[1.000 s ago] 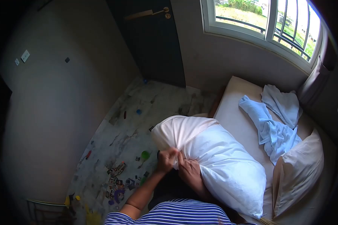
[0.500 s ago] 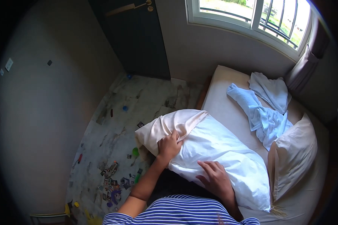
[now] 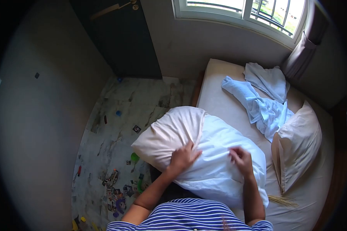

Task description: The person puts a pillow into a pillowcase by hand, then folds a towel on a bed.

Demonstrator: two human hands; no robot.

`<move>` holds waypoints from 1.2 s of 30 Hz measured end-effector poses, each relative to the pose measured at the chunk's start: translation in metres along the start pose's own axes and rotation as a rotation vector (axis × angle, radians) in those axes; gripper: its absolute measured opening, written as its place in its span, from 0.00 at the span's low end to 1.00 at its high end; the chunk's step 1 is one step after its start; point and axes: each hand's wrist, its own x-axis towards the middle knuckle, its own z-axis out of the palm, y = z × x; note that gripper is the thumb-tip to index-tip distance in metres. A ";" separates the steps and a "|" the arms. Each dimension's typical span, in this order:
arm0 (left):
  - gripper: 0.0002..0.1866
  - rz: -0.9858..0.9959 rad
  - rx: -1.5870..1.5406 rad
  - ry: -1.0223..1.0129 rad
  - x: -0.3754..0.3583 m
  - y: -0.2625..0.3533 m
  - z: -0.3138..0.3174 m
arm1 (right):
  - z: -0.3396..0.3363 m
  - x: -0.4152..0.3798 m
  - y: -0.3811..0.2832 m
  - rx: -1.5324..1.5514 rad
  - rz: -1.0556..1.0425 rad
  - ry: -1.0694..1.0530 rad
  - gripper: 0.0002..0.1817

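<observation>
Across my lap lies a white pillow [image 3: 229, 134], its far left end inside a beige pillowcase [image 3: 165, 131]. My left hand [image 3: 184, 158] grips the pillowcase near its hem, with creases running out from the fingers. Some of its fingertips are hidden in the cloth. My right hand [image 3: 242, 158] hovers over the white part of the pillow, fingers loosely curled and apart, nothing visible in them. Its fingertips are slightly blurred.
A bed [image 3: 216, 84] carries a light blue towel [image 3: 254, 102], a greyish cloth [image 3: 268, 79], another beige pillow [image 3: 298, 146] and a straw-like bundle [image 3: 283, 200]. Cards and small toys [image 3: 117, 194] litter the floor on the left. A dark door [image 3: 123, 42] stands beyond.
My right hand has lifted off the pillow's near side and moved up and right. My left hand has shifted right and down along the pillowcase. The view has turned slightly right.
</observation>
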 end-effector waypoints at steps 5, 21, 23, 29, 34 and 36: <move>0.19 -0.018 0.163 0.237 0.073 -0.015 0.026 | 0.019 0.072 -0.012 -0.910 -0.392 0.191 0.24; 0.07 0.221 -0.074 0.049 0.007 0.009 0.024 | -0.008 0.180 0.089 -0.760 0.238 -0.428 0.33; 0.08 0.169 -0.152 0.052 0.004 0.008 0.017 | 0.006 0.167 0.114 -0.313 0.028 -0.436 0.34; 0.10 0.162 -0.142 0.091 0.012 0.023 -0.001 | -0.011 0.143 0.076 -0.106 -0.094 -0.443 0.25; 0.12 0.031 -0.019 0.374 0.077 0.040 -0.040 | -0.024 0.097 -0.037 -0.180 -0.337 -0.320 0.23; 0.10 0.035 0.057 0.514 0.099 0.053 -0.068 | -0.022 0.079 -0.075 -0.241 -0.391 -0.263 0.24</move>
